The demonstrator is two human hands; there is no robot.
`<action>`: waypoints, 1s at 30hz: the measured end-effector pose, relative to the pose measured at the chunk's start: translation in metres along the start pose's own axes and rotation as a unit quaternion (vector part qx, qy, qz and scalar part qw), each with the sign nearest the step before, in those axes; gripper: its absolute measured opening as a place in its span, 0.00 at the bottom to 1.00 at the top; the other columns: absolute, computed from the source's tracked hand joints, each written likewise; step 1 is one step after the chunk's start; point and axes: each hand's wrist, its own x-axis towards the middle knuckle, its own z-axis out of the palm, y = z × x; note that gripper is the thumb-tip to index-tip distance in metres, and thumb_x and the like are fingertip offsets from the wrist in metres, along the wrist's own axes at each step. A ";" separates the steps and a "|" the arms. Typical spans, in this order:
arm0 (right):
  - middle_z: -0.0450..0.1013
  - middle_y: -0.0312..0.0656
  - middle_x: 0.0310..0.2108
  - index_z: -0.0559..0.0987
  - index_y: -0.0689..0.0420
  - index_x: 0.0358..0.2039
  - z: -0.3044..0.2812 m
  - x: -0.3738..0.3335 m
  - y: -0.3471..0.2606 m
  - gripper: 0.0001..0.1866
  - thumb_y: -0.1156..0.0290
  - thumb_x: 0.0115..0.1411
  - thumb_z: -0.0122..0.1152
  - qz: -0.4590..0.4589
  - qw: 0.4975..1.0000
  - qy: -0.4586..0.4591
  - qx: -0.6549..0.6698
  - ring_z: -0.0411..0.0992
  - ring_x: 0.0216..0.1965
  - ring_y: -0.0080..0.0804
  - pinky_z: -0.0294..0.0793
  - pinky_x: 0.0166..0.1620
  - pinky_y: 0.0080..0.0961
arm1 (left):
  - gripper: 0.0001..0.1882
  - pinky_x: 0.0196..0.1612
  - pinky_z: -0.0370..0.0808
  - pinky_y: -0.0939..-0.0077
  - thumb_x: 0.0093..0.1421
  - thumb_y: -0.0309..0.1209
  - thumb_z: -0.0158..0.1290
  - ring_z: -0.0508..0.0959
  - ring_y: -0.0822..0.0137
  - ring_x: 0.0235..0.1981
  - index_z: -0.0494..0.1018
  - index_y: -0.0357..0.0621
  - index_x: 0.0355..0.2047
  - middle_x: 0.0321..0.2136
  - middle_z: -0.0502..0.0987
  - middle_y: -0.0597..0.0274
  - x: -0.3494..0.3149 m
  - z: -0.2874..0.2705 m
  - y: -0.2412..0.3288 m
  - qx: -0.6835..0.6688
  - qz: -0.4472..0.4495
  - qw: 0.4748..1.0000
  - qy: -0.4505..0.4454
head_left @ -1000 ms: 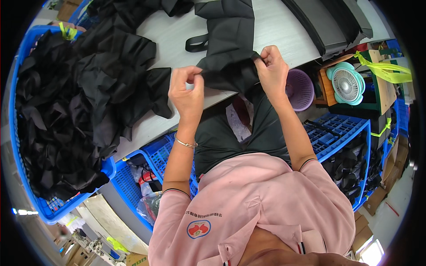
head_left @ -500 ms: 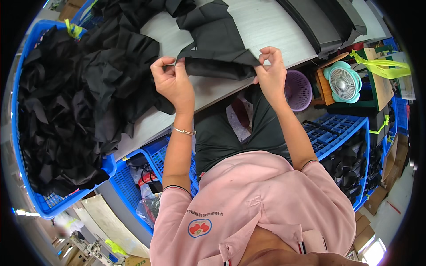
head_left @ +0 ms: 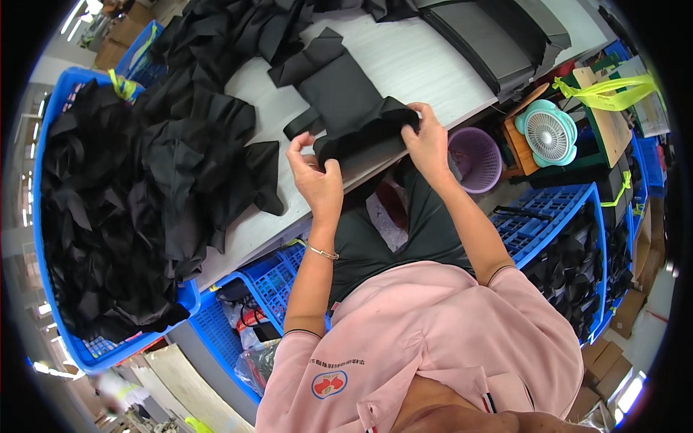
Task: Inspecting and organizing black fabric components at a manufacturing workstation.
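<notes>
Black non-woven fabric fills most of the view, and one piece of it, a black fabric bag (head_left: 354, 108) with a strap, lies at the near edge of the white tabletop (head_left: 426, 65), partly folded over on itself. The right hand (head_left: 427, 141) has its grip closed on the bag's folded near edge, fingers curled over the top of the cloth and thumb beneath. The left hand (head_left: 316, 180) is at the other end of the same fold, thumb and fingers pinched on the fabric with the forefinger raised; a thin bracelet (head_left: 323, 252) sits on that wrist.

To the left of the bag a heap of loose black fabric pieces (head_left: 180, 144) spreads over the tabletop and spills into a large blue plastic crate (head_left: 108, 353), which is piled high with more of the same cloth. At the far right end of the tabletop lies a stack of flat dark grey fabric panels (head_left: 498, 36).

Below the tabletop's edge, to the right, stand a purple plastic basket (head_left: 476, 159), a small pale-green desk fan (head_left: 550, 133) and a blue crate (head_left: 548, 216) holding more black pieces. The person wears a pink shirt (head_left: 433, 339).
</notes>
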 end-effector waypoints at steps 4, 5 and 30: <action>0.72 0.44 0.19 0.73 0.59 0.50 -0.011 0.005 0.007 0.20 0.68 0.59 0.63 -0.090 0.993 -0.056 -0.060 0.73 0.21 0.35 0.72 0.30 0.31 | 0.35 0.57 0.69 0.67 0.48 0.16 0.55 0.75 0.56 0.54 0.64 0.40 0.59 0.52 0.75 0.53 0.015 0.007 0.005 0.158 0.273 0.948 0.049; 0.72 0.44 0.19 0.73 0.60 0.51 -0.019 0.008 0.009 0.21 0.65 0.59 0.64 -0.049 0.994 -0.097 0.018 0.72 0.21 0.34 0.72 0.30 0.30 | 0.30 0.57 0.70 0.67 0.50 0.18 0.57 0.76 0.56 0.53 0.67 0.40 0.57 0.51 0.77 0.54 0.021 0.011 0.007 0.116 0.264 0.957 0.013; 0.73 0.43 0.36 0.73 0.59 0.35 -0.116 -0.019 0.027 0.07 0.73 0.57 0.60 -0.343 0.862 0.042 -0.372 0.75 0.37 0.41 0.76 0.37 0.34 | 0.32 0.62 0.68 0.64 0.71 0.50 0.45 0.70 0.62 0.59 0.63 0.36 0.62 0.59 0.69 0.53 -0.081 0.073 -0.006 -0.391 -0.138 0.849 -0.329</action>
